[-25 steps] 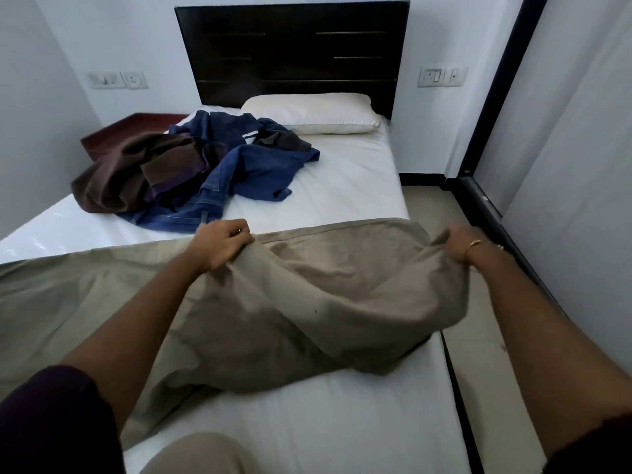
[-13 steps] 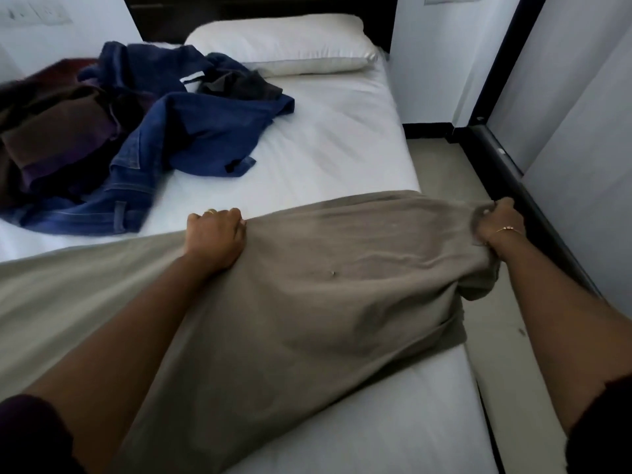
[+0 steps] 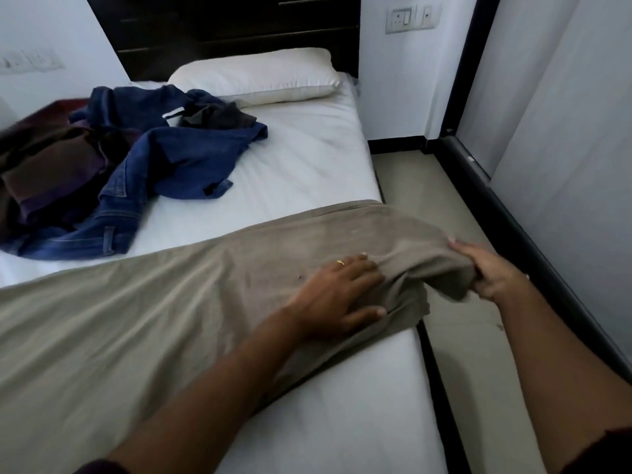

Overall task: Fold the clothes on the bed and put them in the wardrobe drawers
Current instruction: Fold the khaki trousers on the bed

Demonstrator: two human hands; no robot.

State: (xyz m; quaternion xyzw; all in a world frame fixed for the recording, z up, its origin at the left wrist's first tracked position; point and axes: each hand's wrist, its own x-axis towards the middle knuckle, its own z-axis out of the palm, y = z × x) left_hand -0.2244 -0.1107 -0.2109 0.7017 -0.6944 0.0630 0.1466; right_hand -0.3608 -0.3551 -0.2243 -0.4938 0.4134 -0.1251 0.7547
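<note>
The left hand (image 3: 342, 295) presses flat, fingers spread, on the long khaki cotton garment (image 3: 154, 302) across the white-sheeted bed (image 3: 342, 405), while the right hand (image 3: 492, 271) seemingly pinches its bunched end.

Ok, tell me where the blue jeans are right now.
In the head view, the blue jeans lie crumpled on the bed's left side, beside the dark brown clothes, beyond the beige trousers.
</note>
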